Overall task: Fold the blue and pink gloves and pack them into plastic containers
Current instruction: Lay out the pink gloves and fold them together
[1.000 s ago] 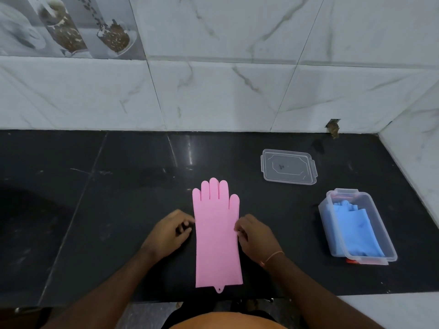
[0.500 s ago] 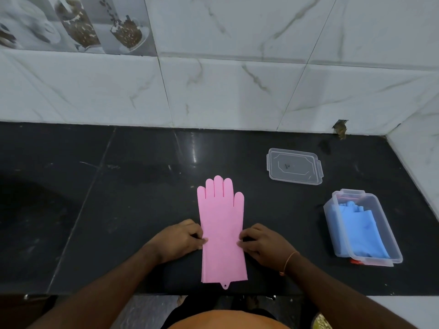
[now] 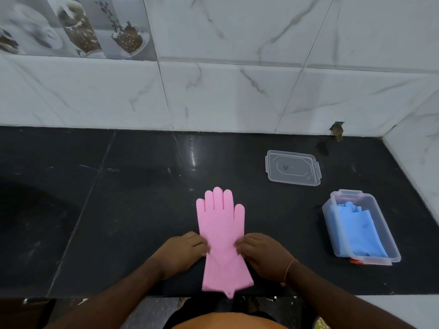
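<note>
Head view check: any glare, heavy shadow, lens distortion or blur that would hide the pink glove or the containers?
Head view: sharp overall; a streak of glare on the glossy black stone counter behind the flat pink rubber glove; dark shadow at the counter's left; wide-angle bowing of the white marble wall tiles; the clear plastic container holding blue gloves and the clear lid read clearly.

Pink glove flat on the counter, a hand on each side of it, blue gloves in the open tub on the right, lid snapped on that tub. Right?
Not quite: the tub holding the blue gloves has no lid on it. The lid lies apart on the counter, behind the tub, as the head view shows. The pink glove lies flat, with the left hand and right hand at its sides.
</note>
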